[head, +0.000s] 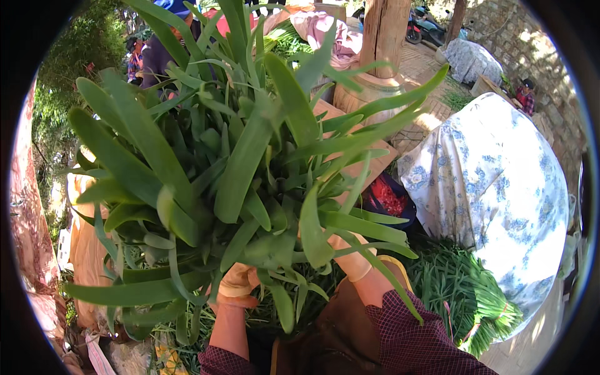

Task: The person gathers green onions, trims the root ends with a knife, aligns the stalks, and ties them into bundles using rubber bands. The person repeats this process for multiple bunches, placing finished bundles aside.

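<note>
A large bunch of long, strap-shaped green leaves (243, 164) stands up close to the camera and fills the middle of the view. Both of my hands hold it from below. My left hand (238, 281), in a pale glove with an orange cuff, grips under the near side, its fingers mostly covered by foliage. On the right, my right hand (348, 255) also wears a pale glove and reaches beneath the leaves; its fingertips are hidden. A brown apron (349, 323) covers my lap under the bunch.
Tied bundles of green stalks (483, 300) lie at my right, partly beneath a blue-flowered white cloth (492, 183). Behind the leaves are a wooden board (375, 164), a dark bag with red contents (386, 197) and a wooden post (385, 37). Another person (157, 58) is at the far left.
</note>
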Tool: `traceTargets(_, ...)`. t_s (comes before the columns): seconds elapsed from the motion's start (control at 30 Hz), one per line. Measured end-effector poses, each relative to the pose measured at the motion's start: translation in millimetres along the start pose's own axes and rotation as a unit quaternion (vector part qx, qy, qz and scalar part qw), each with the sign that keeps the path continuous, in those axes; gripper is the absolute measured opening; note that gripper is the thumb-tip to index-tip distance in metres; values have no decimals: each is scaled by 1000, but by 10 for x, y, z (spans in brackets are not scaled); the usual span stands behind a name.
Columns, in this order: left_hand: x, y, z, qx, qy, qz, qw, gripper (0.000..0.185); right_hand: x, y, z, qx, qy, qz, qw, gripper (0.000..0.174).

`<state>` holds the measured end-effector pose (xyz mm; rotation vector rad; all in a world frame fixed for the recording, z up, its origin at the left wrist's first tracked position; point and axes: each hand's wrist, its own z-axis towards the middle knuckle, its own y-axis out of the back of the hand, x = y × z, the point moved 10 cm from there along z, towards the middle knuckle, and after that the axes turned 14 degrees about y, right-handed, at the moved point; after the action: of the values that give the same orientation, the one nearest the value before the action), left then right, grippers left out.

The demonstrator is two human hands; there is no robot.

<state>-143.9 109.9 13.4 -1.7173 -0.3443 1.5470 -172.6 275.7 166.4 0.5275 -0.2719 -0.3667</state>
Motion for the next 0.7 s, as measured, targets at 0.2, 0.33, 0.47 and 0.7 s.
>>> traceTargets(0.2, -295, -166, 381, -149, 23, 456, 877, 29, -160, -110, -282, -44, 44, -70, 996, 66)
traceTargets(0.33, -618, -604, 556, -122, -61, 342, 930, 26, -196, -154, -211, -57, 58, -85, 993, 53)
traceTargets(0.47, -653, -549, 526, -215, -59, 356, 908, 34, -283, -242, -155, -86, 38, -75, 993, 43)
traceTargets(0.7, -462, -300, 460, -218, -37, 226, 949, 25, -251, -445, -103, -49, 31, -100, 993, 27)
